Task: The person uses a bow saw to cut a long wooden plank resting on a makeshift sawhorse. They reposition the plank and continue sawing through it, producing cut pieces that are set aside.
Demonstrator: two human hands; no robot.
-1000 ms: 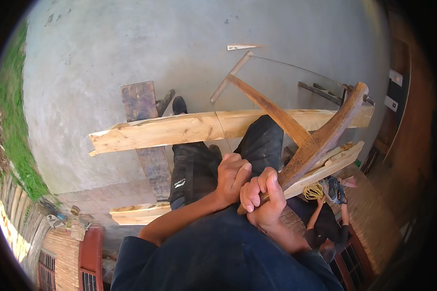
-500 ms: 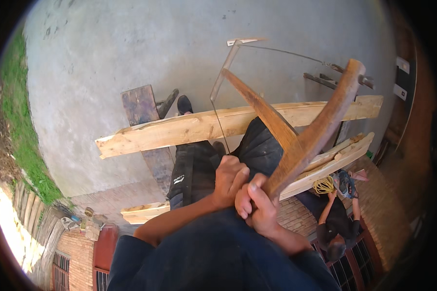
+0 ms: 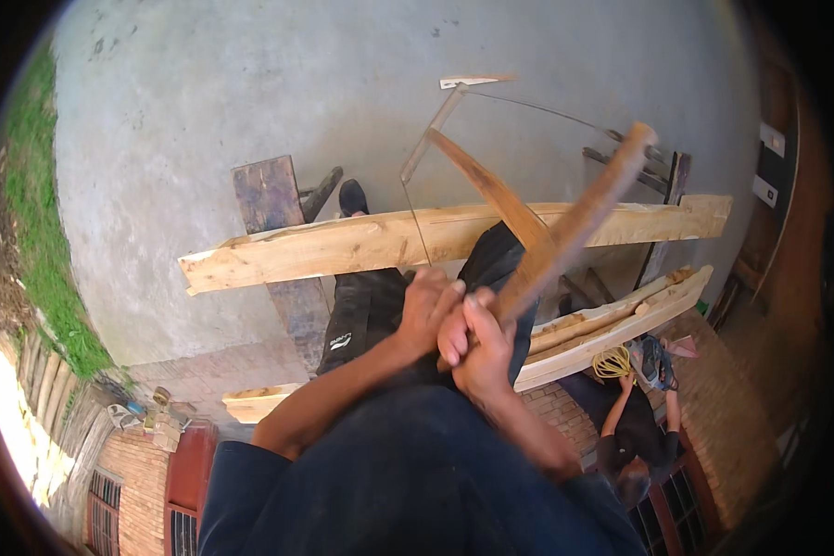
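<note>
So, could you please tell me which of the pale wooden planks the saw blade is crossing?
The upper long pale plank, lying across under the person's shoe; the thin saw blade crosses it. The lower pale plank lies nearer, untouched by the blade.

Dark navy top w/ sleeves pushed up past elbows, black trousers [image 3: 366, 310], black shoe [image 3: 352, 196].

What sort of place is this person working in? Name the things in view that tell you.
Probably an outdoor carpentry yard. Both hands, left hand and right hand, grip a wooden frame saw over a rough plank on a concrete floor, with grass at the edge and more planks nearby.
</note>
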